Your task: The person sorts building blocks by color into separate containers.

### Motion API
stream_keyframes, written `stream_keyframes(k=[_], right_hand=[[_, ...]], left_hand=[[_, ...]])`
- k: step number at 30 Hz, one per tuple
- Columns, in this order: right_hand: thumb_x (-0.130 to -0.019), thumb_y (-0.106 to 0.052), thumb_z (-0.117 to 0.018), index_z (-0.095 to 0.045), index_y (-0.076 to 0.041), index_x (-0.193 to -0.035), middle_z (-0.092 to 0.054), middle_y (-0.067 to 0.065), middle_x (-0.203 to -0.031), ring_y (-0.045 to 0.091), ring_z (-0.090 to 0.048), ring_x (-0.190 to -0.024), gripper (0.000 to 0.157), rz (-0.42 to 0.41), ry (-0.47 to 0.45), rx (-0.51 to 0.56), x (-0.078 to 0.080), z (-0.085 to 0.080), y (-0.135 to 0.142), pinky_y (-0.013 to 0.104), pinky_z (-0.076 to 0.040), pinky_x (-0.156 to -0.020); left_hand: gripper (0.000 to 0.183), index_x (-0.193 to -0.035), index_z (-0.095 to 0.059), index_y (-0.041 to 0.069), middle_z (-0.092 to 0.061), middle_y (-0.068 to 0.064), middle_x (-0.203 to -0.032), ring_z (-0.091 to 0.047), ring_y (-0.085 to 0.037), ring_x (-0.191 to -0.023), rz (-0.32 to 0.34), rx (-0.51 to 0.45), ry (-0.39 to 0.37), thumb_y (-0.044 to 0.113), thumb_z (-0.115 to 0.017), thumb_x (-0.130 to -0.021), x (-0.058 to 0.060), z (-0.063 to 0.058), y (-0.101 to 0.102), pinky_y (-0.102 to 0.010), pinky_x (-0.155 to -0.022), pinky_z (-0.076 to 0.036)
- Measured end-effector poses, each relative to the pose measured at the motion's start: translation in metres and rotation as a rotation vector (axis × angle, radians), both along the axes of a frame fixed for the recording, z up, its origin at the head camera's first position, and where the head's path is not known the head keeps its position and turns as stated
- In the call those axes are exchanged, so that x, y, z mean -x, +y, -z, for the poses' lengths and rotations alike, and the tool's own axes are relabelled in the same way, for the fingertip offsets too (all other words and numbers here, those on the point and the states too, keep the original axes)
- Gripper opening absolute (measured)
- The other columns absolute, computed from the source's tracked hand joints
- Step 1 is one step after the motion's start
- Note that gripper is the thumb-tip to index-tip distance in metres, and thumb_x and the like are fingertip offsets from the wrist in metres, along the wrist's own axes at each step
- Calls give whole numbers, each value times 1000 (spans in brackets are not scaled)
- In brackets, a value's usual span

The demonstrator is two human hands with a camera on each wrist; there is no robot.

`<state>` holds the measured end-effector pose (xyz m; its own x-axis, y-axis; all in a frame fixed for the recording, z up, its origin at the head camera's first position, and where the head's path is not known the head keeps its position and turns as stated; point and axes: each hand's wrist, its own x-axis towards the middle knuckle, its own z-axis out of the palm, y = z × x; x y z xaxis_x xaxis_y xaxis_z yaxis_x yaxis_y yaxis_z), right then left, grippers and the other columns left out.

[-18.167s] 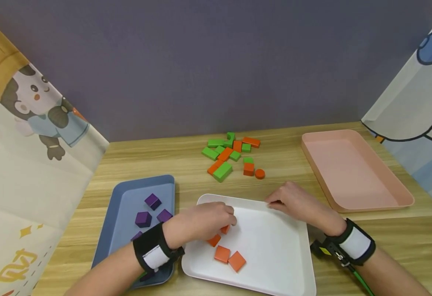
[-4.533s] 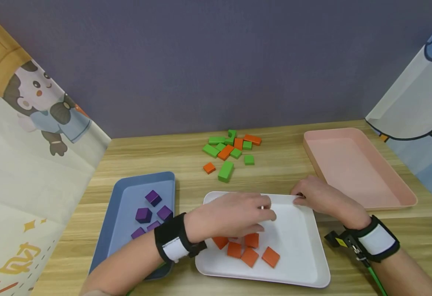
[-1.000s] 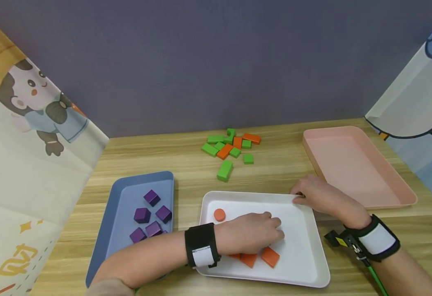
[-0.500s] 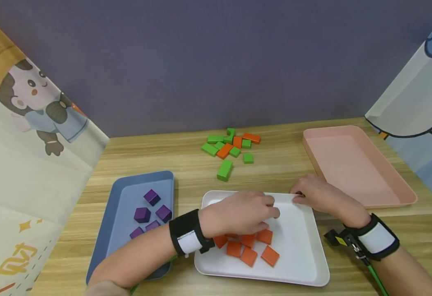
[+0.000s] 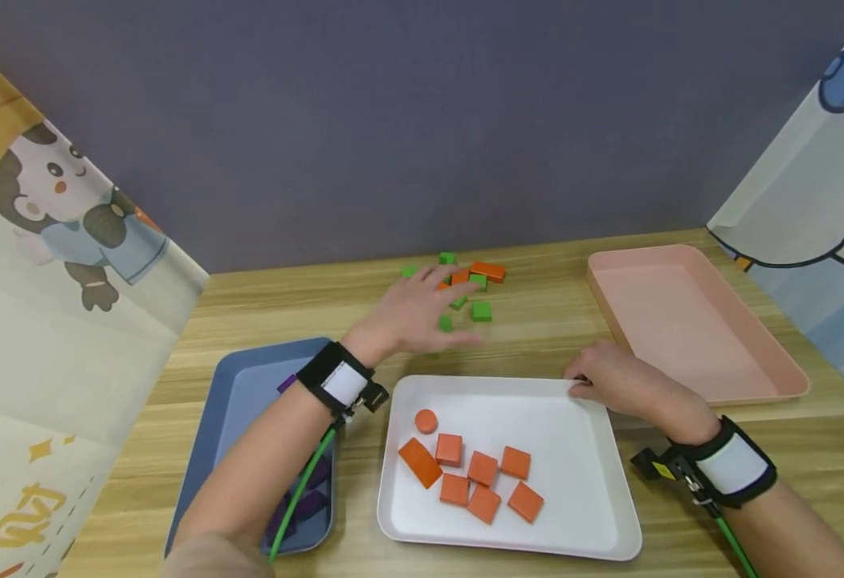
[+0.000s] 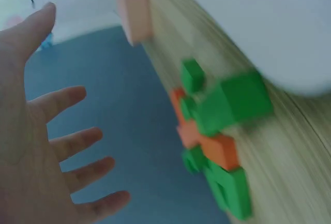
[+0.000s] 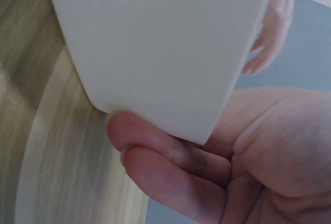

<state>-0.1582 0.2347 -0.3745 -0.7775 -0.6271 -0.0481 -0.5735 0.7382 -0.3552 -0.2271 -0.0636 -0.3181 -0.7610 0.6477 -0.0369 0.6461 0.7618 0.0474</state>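
Note:
My left hand, fingers spread and holding nothing, hovers over a cluster of green blocks and orange blocks near the back wall. It covers part of that cluster; the left wrist view shows a large green block among smaller ones. My right hand grips the far right corner of the white tray. In the right wrist view, curled fingers lie against the tray's outer wall. Inside the tray are several orange square blocks, an orange oblong block and an orange disc.
A blue tray with purple cubes stands at the left, partly hidden under my left forearm. At the right is a pink tray. A dark wall rises behind the wooden table.
Within the last half second my left hand has swung from the white tray back to the block cluster, its fingers spreading. Since the oldest frame, the orange disc and more orange blocks have entered the tray.

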Motion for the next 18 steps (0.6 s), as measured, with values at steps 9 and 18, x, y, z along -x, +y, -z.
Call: stream_keyframes(k=[9,18], right_hand=[[-82,-15,-72,-59,-21,-62,-47,-13,-59,1,-34,-56,25,18,-31,-10,0,0,-1,19,-30,-55],[-82,-14,-72,-59,-21,-61,-45,-13,-58,1,-34,-55,26,16,-34,-8,0,-1,-1,19,-31,-54]], left_hand=[[82,-153,-20,37,-16,-1,-162,-12,-34,-147,-174,-13,-145,81,-22,-84,43,30,-15,-59,-115,-20],[57,-151,-33,27,-26,-3,-159,-16,-34,-146,-119,30,-135,53,-24,-101,68,53,-14,-49,-119,-17]])
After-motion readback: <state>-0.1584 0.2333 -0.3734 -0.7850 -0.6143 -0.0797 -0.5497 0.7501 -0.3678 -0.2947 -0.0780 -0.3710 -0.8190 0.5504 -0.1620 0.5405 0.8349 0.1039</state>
